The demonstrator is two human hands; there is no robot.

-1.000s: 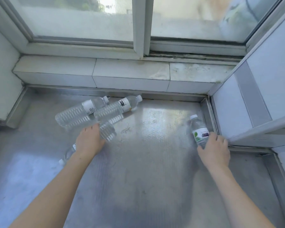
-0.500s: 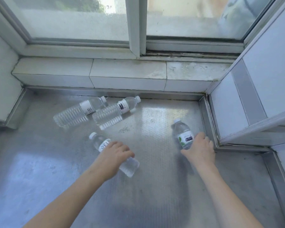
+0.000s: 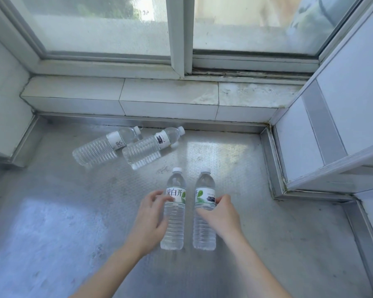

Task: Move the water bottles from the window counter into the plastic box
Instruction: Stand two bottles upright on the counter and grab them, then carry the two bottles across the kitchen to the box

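The left hand [image 3: 153, 220] now holds its bottle [image 3: 174, 208] at mid-table, brought right from the left side, cap turned to point far; the right hand [image 3: 221, 216] has drawn the other bottle [image 3: 204, 208] left, away from the right wall; both bottles lie parallel, just beside each other, nearer than before.
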